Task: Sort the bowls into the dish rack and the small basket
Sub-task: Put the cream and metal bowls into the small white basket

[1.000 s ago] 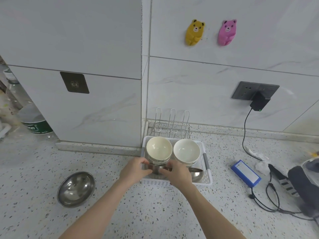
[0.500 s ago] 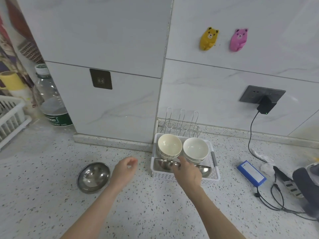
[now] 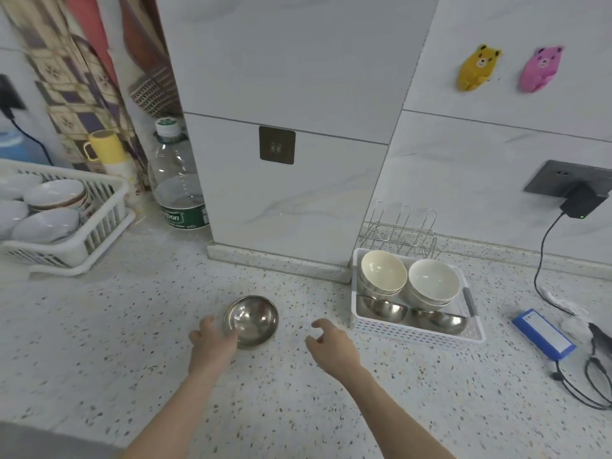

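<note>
Left hand (image 3: 212,342): fingers curled around near rim of steel bowl (image 3: 250,321) on countertop (image 3: 132,326). Right hand (image 3: 331,342): loosely curled, holding nothing, between that bowl and small basket (image 3: 417,332). Dish rack (image 3: 66,250): far beyond left hand.

On the speckled counter (image 3: 132,326), the left hand (image 3: 212,342) grips the near-left rim of a steel bowl (image 3: 250,321). The right hand (image 3: 331,342) hovers just beside it, fingers loosely curled, holding nothing. To the right, a small white basket (image 3: 414,332) holds 2 stacks of pale bowls (image 3: 407,276) and 2 steel ones. At far left, a white dish rack (image 3: 99,226) holds white bowls.
</note>
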{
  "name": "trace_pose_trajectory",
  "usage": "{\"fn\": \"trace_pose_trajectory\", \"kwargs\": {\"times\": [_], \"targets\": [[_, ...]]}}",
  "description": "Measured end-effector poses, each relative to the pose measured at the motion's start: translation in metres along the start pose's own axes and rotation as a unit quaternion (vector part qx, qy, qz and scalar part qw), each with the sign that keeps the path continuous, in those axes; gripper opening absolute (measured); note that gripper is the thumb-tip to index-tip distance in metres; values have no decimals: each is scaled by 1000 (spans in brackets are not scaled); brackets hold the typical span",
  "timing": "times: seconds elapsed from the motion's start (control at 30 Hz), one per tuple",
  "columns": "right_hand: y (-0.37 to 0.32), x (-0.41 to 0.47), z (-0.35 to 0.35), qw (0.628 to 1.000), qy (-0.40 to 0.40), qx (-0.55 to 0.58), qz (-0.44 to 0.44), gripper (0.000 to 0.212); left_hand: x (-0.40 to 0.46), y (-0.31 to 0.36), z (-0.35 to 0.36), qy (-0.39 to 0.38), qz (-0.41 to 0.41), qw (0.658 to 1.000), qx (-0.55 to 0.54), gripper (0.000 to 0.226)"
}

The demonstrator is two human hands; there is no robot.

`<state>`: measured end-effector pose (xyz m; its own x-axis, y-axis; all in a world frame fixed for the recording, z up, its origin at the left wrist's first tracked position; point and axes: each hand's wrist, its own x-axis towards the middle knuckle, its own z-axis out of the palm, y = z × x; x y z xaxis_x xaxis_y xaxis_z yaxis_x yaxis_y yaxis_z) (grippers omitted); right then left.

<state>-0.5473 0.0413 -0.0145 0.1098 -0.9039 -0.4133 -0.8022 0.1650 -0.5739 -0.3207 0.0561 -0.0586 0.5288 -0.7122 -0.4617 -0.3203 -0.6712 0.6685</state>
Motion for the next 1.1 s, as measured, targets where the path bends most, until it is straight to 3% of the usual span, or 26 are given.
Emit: {"fn": "trace_pose_trajectory", "kwargs": {"times": [0.07,0.27,0.6,0.8,1.1], "targets": [[-6,-1,11,1000,-22,8,15,45,3,-2,2,-35,-18,999,-27,61],[-9,-10,24,998,-33,48,36,45,0,0,0,-94,-9,989,-110,19],[-10,-20,1,975,52,213,-22,48,-18,26,0,-178,7,962,-206,17],[1,-22,-33,978,20,195,-74,43,-30,61,12,-260,14,949,-179,25],[40,-30,-78,971,74,215,-75,31,-55,105,50,-270,40,952,-136,29]]}}
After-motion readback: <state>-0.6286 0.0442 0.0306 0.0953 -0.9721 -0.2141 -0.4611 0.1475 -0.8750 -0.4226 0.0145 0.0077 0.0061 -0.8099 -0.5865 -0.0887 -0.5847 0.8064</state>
